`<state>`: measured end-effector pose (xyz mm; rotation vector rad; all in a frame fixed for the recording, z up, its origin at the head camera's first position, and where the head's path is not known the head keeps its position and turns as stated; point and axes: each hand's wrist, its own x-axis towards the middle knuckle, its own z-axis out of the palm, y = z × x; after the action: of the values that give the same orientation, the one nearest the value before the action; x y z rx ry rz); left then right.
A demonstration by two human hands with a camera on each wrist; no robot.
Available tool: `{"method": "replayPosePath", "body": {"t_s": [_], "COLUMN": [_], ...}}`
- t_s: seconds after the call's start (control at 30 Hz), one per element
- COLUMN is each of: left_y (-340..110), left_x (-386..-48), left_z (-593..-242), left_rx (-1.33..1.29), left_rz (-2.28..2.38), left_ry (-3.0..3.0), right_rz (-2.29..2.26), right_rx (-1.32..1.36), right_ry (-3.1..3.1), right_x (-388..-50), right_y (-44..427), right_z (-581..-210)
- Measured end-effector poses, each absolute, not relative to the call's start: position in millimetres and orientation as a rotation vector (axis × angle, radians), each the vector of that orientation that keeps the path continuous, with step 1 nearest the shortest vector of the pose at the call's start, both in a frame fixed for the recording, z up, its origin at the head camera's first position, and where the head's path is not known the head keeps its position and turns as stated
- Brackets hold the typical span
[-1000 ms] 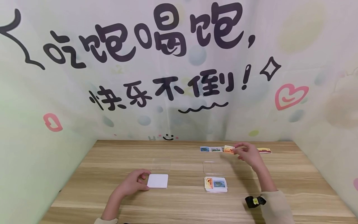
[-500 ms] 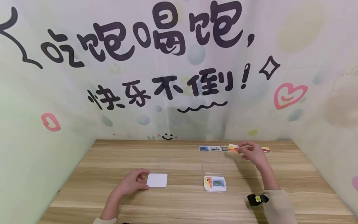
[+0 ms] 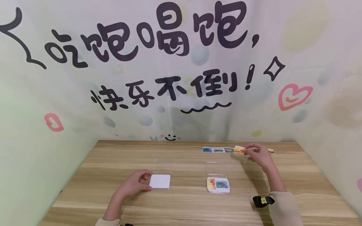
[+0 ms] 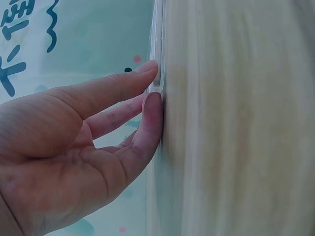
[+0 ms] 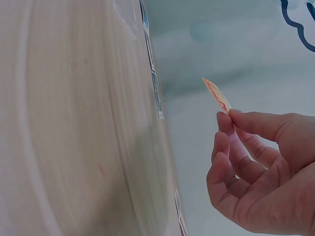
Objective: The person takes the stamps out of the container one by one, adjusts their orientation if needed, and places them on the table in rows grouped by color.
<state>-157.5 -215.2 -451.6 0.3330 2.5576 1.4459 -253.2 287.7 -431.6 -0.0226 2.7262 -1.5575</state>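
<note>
My right hand (image 3: 260, 156) pinches a small orange picture card (image 3: 239, 150) between thumb and fingertips. In the right wrist view the card (image 5: 216, 96) is tilted and held above the table. Beneath and left of it runs a row of small picture cards (image 3: 218, 150) near the back edge; another card (image 3: 271, 151) shows right of the hand. My left hand (image 3: 137, 182) holds the left side of a clear shallow box with white cards (image 3: 160, 181). In the left wrist view, thumb and fingers meet the edge of that box (image 4: 158, 49).
A stack of picture cards (image 3: 218, 185) sits in the front middle-right, orange and blue prints on top. Two clear plastic lids (image 3: 215, 168) lie behind the stacks, one on each side. A printed cloth wall (image 3: 169, 125) closes off the back of the wooden table (image 3: 186, 207).
My right hand has moved slightly to the right with the orange card, uncovering more of the third card in the row. The left hand has stayed at the box.
</note>
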Motion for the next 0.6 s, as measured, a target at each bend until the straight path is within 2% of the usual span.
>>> {"method": "replayPosePath", "body": {"t_s": [0.6], "left_y": [-213.6], "left_x": [-157.2], "left_z": [-453.8], "left_rx": [0.304], "left_rz": [1.441], "left_ry": [2.570], "right_rz": [-1.526], "right_rx": [-0.047], "right_ry": [2.715], "right_x": [-260.4], "right_y": [296.3], "right_z": [-429.9]}}
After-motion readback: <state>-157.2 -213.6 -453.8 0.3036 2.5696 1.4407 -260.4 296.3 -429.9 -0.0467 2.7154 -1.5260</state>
